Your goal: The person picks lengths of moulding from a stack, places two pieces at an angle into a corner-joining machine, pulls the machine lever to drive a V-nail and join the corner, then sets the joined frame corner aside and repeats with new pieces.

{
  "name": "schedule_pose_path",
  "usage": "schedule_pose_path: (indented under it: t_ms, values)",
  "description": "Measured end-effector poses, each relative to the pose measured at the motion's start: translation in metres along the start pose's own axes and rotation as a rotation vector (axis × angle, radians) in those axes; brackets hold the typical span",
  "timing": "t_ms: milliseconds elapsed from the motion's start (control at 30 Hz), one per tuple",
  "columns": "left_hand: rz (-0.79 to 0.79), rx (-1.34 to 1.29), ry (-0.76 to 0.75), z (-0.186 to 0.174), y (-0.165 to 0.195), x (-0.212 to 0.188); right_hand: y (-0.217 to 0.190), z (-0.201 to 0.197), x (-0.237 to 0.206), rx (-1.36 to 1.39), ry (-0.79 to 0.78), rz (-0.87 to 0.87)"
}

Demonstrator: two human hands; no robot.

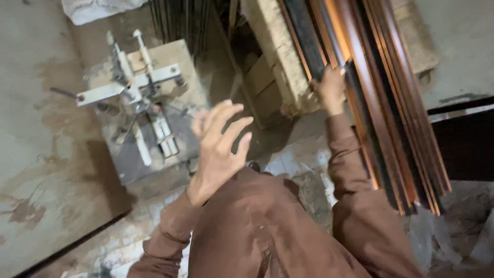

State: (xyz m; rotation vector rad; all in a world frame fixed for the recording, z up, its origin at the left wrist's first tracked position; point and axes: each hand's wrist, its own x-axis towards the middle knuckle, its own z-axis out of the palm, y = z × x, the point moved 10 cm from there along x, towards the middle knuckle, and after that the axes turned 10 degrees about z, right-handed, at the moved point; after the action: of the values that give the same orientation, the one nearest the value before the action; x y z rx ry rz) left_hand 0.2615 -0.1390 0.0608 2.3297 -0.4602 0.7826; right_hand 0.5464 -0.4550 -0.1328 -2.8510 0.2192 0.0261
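the right hand (pixel 330 88) gripped one of the long brown metal strips (pixel 391 108) leaning in a bundle against the wall, its fingers closed round an edge. the left hand (pixel 218 144) hung empty in the air, fingers spread. no strip looked drawn clear yet; the white hand tool (pixel 139 98) sat untouched on its block.

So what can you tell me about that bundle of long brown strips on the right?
The bundle of long brown metal-looking strips stands leaning, running from the top of the picture down to the right. The strips are thin, profiled lengths in copper-brown and dark tones, packed side by side, lower ends uneven. The right hand reaches up and touches their left edge; whether it grips one is unclear.
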Motion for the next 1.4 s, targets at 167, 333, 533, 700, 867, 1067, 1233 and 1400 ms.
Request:
schedule_pose_path:
  t_ms: [167, 333, 533, 700, 867, 1067, 1233, 1400]
  values:
    - [-0.313, -0.324, -0.206, 0.152, -0.057, -0.014, -0.012, -0.023, 0.002, -0.257, 0.326, -0.056]
    - [-0.466, -0.593, -0.175, 0.251, -0.1, 0.0, -0.016, -0.055, -0.014, -0.099, 0.336, -0.167]
    - [-0.846, -0.811, -0.128, 0.362, -0.128, 0.091, -0.02, -0.082, -0.055, 0.115, 0.399, -0.299]
    - [-0.866, -0.67, 0.148, 0.383, -0.124, 0.143, -0.009, -0.076, -0.1, 0.136, 0.288, -0.342]
    - [-0.758, -0.767, 0.317, 0.385, -0.12, 0.13, 0.076, -0.112, -0.081, 0.452, 0.349, -0.326]
    - [-0.658, -0.997, 0.225, 0.358, -0.12, 0.076, 0.189, -0.121, 0.019, 0.052, 0.504, -0.089]
    - [-0.641, -0.914, 0.097, 0.301, -0.123, 0.012, 0.212, -0.098, 0.07, -0.049, 0.433, -0.073]
    - [-0.464, -0.725, 0.08, 0.245, -0.11, -0.029, 0.212, -0.102, 0.084, -0.119, 0.52, -0.051]
